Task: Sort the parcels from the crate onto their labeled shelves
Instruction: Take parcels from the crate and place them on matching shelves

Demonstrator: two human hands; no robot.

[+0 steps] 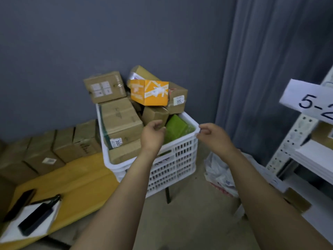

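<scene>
Against a grey wall, a white crate (183,159) stands heaped with cardboard parcels (120,121), an orange box (149,92) topmost. The left hand (153,134) hovers beside a green parcel (176,127), fingers loosely curled, empty. The right hand (212,136) is at the crate's corner. I cannot tell if it pinches the rim.

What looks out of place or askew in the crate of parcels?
The white crate is overfilled: the orange box lies tilted atop the heap, well above the rim, and the brown box left of it tilts too.
</scene>
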